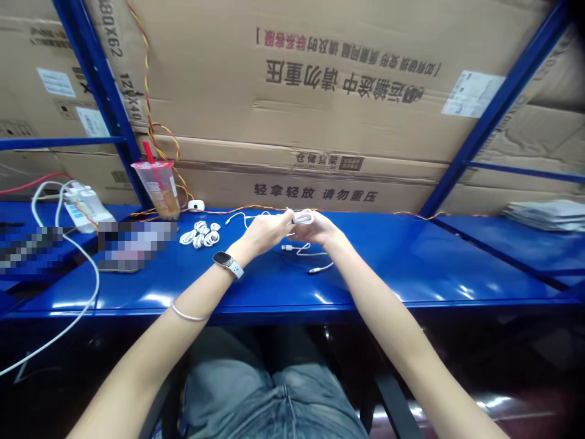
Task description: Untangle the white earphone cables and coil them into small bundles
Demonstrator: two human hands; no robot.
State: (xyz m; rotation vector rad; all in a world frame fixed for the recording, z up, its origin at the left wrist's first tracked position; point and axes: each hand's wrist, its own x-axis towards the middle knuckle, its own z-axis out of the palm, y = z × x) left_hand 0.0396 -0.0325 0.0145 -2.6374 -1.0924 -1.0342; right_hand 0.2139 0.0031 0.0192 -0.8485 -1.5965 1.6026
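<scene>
My left hand [267, 233] and my right hand [317, 228] meet above the blue steel bench [411, 271], both pinching a small coil of white cable [303, 217]. The coil's loose length trails down onto the bench, where a metal-tipped plug [320, 268] and a USB plug [287, 247] lie below my hands. To the left of my left hand sits a pile of small coiled white cables [199, 236]. A smartwatch [223, 259] is on my left wrist.
Behind the cables stand a plastic cup with a red straw [158, 189] and a small white adapter [196, 205]. A white power strip [86, 208] and a pixelated object [137, 245] lie left. Red-yellow wire [365, 211] runs along the back; stacked papers [543, 214] lie right.
</scene>
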